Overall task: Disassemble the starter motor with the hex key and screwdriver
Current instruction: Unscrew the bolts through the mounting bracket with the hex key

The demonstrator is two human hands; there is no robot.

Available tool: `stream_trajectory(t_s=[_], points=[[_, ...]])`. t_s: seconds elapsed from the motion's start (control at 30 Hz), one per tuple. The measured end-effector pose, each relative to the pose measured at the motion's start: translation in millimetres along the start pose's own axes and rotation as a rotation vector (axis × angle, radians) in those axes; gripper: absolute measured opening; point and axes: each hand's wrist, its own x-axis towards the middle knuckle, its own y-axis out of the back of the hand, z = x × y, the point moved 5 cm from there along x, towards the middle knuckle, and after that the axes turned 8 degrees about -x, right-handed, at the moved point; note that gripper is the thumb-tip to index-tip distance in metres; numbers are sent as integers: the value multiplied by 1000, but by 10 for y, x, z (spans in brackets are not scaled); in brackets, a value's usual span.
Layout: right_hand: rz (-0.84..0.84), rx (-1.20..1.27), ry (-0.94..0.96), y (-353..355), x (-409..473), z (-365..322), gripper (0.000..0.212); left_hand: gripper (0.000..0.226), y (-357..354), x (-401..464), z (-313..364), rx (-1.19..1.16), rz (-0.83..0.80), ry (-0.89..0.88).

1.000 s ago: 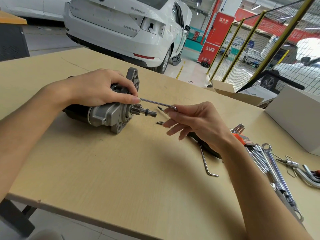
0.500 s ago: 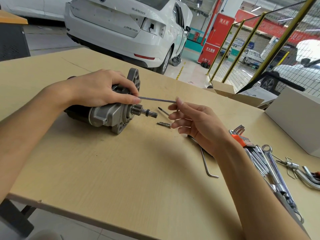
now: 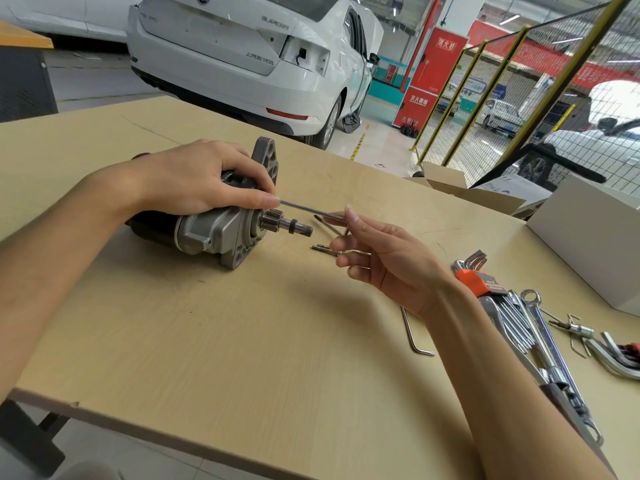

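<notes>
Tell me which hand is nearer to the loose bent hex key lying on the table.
Right. The right hand is raised just beyond the loose hex key, whose upper end runs under its wrist. The left hand grips the starter motor far to the left.

L hand (image 3: 204, 178) grips starter motor (image 3: 221, 230) on table (image 3: 207, 341); R hand (image 3: 384, 254) pinches hex key (image 3: 304, 208) stuck into motor housing. Loose bolts (image 3: 323, 249) just beside R fingers.

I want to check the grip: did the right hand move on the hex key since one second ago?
Yes. The right hand turned palm-up and lifted slightly, judged against the loose screws on the table; its fingers pinch the hex key.
</notes>
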Motion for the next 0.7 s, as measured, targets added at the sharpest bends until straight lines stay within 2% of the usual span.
stream_trajectory(t_s=[0.2, 0.3, 0.4, 0.7], points=[[-30, 122, 51, 36, 15, -41, 30, 28, -1, 1, 6, 4, -2, 1], [-23, 98, 49, 38, 22, -30, 28, 28, 1, -1, 12, 0, 3, 4], [-16, 55, 16, 55, 40, 7, 36, 27, -1, -6, 12, -9, 0, 8], [-29, -29, -38, 39, 86, 75, 27, 27, 0, 5, 0, -5, 0, 11]])
